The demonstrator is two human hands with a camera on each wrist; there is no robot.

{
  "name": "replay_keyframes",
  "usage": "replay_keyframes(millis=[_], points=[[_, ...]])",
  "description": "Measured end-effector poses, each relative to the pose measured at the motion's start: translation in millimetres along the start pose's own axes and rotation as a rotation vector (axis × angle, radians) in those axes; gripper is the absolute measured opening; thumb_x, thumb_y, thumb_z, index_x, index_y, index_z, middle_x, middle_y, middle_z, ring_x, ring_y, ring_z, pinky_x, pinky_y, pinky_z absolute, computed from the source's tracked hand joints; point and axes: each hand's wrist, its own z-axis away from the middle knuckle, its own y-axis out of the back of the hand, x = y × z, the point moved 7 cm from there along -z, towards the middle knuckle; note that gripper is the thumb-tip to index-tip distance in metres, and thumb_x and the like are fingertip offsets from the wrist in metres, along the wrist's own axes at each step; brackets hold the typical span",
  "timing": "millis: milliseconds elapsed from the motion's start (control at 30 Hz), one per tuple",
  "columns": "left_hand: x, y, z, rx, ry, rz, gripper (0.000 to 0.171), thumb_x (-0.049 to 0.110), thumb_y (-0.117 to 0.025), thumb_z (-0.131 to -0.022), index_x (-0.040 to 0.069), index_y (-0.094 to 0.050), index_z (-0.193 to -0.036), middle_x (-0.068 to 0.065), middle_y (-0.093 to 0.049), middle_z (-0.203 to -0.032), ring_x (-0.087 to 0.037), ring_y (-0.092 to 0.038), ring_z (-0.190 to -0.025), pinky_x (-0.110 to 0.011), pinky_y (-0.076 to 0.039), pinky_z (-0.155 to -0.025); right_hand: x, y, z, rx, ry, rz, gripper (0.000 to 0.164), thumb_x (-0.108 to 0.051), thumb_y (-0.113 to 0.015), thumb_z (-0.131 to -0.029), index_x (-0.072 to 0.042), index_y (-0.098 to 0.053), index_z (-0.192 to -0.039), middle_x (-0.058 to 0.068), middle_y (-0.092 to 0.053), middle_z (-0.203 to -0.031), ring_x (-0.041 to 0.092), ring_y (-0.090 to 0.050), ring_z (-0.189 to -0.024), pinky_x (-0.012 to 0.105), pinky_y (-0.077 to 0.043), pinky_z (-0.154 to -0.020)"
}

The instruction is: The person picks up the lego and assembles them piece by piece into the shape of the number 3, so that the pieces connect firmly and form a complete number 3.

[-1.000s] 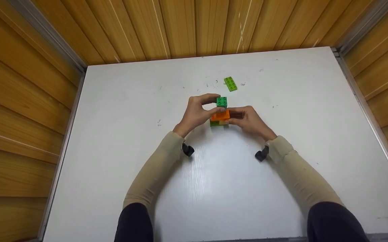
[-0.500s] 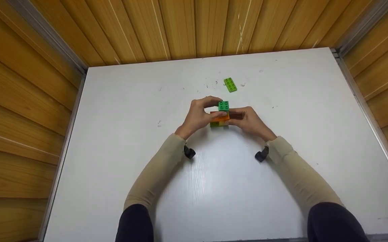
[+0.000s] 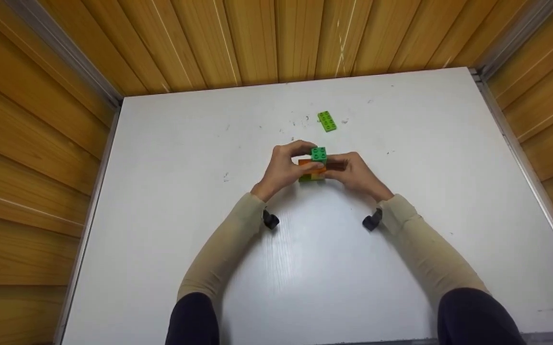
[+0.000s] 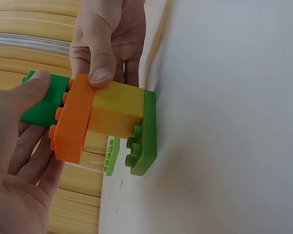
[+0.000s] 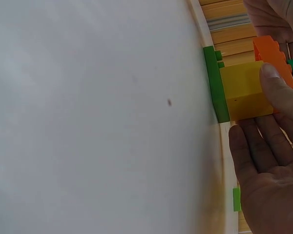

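Observation:
A small stack of toy building bricks stands on the white table (image 3: pixel 305 268), between both hands. Its base is a green plate (image 4: pixel 147 141); a yellow brick (image 4: pixel 117 107) sits on that, and an orange brick (image 4: pixel 73 122) tops the yellow one, overhanging to the left. My left hand (image 3: pixel 281 167) pinches a green brick (image 3: pixel 319 153) at the orange brick's studs, toward their right end. Whether it is fully seated I cannot tell. My right hand (image 3: pixel 357 175) grips the stack from the right, its thumb on the yellow brick beside the orange one.
Beyond the hands lies a loose lime-green plate (image 3: pixel 327 121), studs up. Wood-patterned walls (image 3: pixel 257 43) border the table's back and sides. A black wrist camera (image 3: pixel 270 220) hangs below the left cuff, and another camera (image 3: pixel 371 221) below the right.
My left hand has brought the green brick down and slightly right, onto or against the orange brick. The right hand keeps its hold on the stack with hardly any motion.

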Motion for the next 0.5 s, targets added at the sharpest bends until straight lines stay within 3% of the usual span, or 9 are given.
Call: replay_keyframes(millis=[500], points=[[-0.3,-2.3,2.4,-0.023,0.005,-0.035,0.038,0.027,-0.087,-0.091,0.01,-0.076,-0.124,-0.005,-0.081,-0.118,-0.012,-0.076,-0.111,-0.037,-0.061,-0.101,-0.4,-0.8,-0.9,-0.001,0.022,-0.033,0.04,-0.011,-0.081,-0.096,-0.009,-0.074,-0.135,0.011,-0.074,-0.135,0.022,-0.074,-0.12,0.024,-0.06,-0.096]])
